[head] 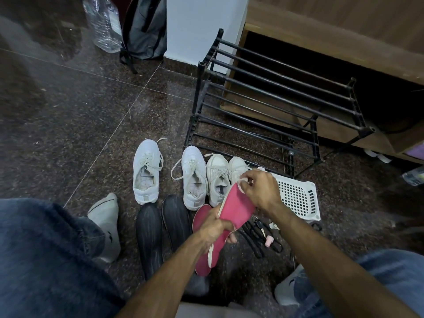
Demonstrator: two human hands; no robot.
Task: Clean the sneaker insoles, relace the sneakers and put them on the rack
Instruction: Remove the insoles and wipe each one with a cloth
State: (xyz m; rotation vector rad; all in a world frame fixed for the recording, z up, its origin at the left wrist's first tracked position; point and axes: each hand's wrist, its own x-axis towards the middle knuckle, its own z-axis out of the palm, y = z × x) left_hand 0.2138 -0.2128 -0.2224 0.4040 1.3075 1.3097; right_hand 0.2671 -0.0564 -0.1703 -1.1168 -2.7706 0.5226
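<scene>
Floor [96, 106]: polished speckled stone, glossy, pale grout lines. Rack [270, 92] on it: dark metal bars, matt, paint looks worn. Just right of the rack's near corner, a white basket [298, 196]: hard perforated plastic, smooth. Left of the rack's near edge, four white sneakers [146, 171]: smooth, faintly scuffed uppers, woven cloth laces. Pink insole [238, 203]: matt, cloth-like face, pale frayed edge. Two black insoles [149, 235]: matt, ribbed. Behind the rack, furniture [332, 31] of brown wood, dull finish. Far left of the rack, bottle [103, 21]: clear crinkled plastic.
</scene>
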